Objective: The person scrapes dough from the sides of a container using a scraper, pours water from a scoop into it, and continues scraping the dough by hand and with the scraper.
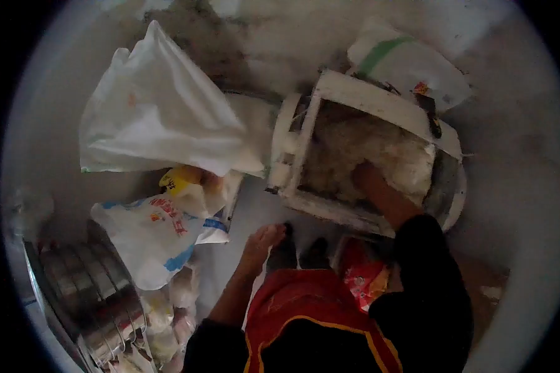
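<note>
My right hand (367, 178) reaches down into a worn white open-topped box (361, 92) that looks like a mixer or trough. Its fingers are at the edge of a pale, dough-like or floury mass (410, 171) on the right side inside. The fingertips are too dark and blurred to make out. In front of my red apron with yellow trim (298, 286), my left hand (268, 239) hangs over the floor. Its fingers are loosely stretched and look dusted with white, and nothing shows in them.
Left of the box stands a large white sack (158, 118), with a blue-and-white printed bag (152, 236) below it. Behind the box lies a green-striped sack (410, 65). By my feet is a red package (361, 270). Stacked metal containers (90, 289) fill the lower left.
</note>
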Demonstrator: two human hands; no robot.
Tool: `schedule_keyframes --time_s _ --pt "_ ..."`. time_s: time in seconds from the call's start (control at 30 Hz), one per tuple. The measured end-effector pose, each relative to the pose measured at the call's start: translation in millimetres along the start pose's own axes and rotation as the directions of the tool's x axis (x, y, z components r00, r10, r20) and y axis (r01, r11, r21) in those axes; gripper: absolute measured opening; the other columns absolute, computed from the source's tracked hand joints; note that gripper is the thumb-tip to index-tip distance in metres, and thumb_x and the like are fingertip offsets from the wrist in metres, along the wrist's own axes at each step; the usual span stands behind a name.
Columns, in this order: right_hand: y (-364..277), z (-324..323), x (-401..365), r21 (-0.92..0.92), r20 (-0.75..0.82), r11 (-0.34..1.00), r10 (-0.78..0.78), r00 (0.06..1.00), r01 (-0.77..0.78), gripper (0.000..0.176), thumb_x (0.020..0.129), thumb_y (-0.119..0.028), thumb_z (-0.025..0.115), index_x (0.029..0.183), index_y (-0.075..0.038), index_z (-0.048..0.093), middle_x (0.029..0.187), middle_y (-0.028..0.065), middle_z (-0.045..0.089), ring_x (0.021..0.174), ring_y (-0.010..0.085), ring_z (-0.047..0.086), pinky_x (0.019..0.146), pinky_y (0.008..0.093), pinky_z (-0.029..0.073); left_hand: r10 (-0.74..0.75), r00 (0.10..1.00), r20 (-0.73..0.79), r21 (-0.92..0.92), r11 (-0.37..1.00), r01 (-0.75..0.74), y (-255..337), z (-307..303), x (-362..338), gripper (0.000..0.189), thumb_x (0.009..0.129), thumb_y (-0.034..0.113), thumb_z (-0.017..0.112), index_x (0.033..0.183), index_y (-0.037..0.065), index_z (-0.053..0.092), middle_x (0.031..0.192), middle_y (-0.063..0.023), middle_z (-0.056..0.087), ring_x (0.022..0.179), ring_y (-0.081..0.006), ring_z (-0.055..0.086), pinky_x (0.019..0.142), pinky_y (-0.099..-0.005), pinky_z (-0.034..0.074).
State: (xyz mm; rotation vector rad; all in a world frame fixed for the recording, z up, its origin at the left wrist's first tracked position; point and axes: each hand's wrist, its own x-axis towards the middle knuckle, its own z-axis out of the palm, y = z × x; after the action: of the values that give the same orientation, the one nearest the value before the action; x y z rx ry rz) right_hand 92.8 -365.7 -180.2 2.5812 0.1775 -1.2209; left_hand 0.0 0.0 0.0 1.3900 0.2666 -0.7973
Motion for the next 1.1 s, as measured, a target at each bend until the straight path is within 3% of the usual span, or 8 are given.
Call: schedule_keyframes --time_s 0.2,0.47,0.57,0.67,0.73,0.8,0.87,1.1 --pt "37 17 -149 0.281 -0.71 0.959 0.235 0.664 -0.039 0.059 0.082 -0.028 0.05 0.127 0.007 0.032 0.133 0.0238 0.03 0.122 0.0338 0.032 0.101 0.0434 0.024 0.073 0.997 0.012 0.052 0.996 -0.073 16 12 -13 0.043 0.089 0.033 0.044 0.112 -0.002 0.052 0.107 -0.0125 0.056 0.097 -0.0212 0.054 0.086 -0.0324 0.041" --pt "41 -28 -155 0.485 -0.263 0.852 0.358 0.896 -0.198 0.07 0.084 -0.038 0.047 0.132 0.006 0.022 0.135 0.0221 0.028 0.127 0.0323 0.024 0.105 0.0403 0.019 0.146 0.972 0.181 0.178 0.968 -0.179 40 38 -14 0.043 0.09 0.034 0.04 0.117 0.001 0.049 0.114 -0.0108 0.053 0.105 -0.0201 0.05 0.091 -0.0329 0.037" --pt "28 -20 -192 0.893 -0.407 0.038 0.493 0.769 0.448 0.064 0.087 -0.046 0.038 0.124 0.005 0.035 0.128 0.0165 0.04 0.119 0.0294 0.034 0.102 0.0441 0.022 0.297 0.906 0.3 0.072 0.94 -0.332 51 57 -4 0.043 0.092 0.028 0.039 0.124 -0.001 0.042 0.123 -0.0119 0.046 0.113 -0.0187 0.044 0.097 -0.0292 0.031" --pt "19 -63 -240 0.323 -0.196 -0.858 0.353 0.915 0.401 0.064 0.088 -0.053 0.03 0.121 0.0 0.042 0.123 0.0109 0.047 0.115 0.0252 0.04 0.1 0.0435 0.025 0.311 0.798 0.517 0.196 0.864 -0.464 57 105 32 0.046 0.09 0.021 0.037 0.13 0.0 0.031 0.136 -0.0132 0.031 0.126 -0.0237 0.028 0.104 -0.0342 0.019" --pt "24 -18 -198 0.445 -0.666 -0.499 0.371 0.647 0.744 0.066 0.087 -0.056 0.028 0.123 -0.002 0.041 0.124 0.0091 0.045 0.115 0.0224 0.039 0.1 0.0405 0.027 0.33 0.698 0.635 0.178 0.817 -0.549 48 152 58 0.041 0.091 0.022 0.037 0.125 0.0 0.034 0.126 -0.0126 0.035 0.118 -0.0232 0.032 0.098 -0.0341 0.023" --pt "18 -17 -206 0.395 -0.683 -0.492 0.406 0.607 0.775 0.065 0.088 -0.056 0.027 0.125 -0.004 0.04 0.125 0.008 0.045 0.114 0.0213 0.04 0.099 0.0385 0.028 0.362 0.748 0.557 0.146 0.843 -0.517 49 199 61 0.037 0.091 0.024 0.037 0.119 0.001 0.037 0.117 -0.0119 0.038 0.11 -0.0226 0.036 0.093 -0.0339 0.027" --pt "-24 -72 -263 0.184 -0.261 -0.831 0.474 0.841 0.525 0.06 0.089 -0.052 0.029 0.126 -0.005 0.039 0.124 0.0077 0.045 0.114 0.0221 0.04 0.099 0.0374 0.029 0.392 0.793 0.467 0.094 0.869 -0.485 52 232 69 0.033 0.091 0.025 0.037 0.113 0.001 0.04 0.107 -0.0112 0.042 0.102 -0.0221 0.04 0.087 -0.0338 0.031" --pt "-63 -108 -304 0.115 -0.418 -0.756 0.552 0.722 0.644 0.044 0.093 -0.034 0.029 0.122 -0.004 0.041 0.121 0.0092 0.047 0.111 0.0226 0.044 0.095 0.0343 0.034 0.312 0.878 0.363 -0.102 0.95 -0.296 81 229 93 0.031 0.092 0.031 0.037 0.094 0.003 0.05 0.074 -0.0087 0.054 0.073 -0.0203 0.054 0.066 -0.0333 0.046"
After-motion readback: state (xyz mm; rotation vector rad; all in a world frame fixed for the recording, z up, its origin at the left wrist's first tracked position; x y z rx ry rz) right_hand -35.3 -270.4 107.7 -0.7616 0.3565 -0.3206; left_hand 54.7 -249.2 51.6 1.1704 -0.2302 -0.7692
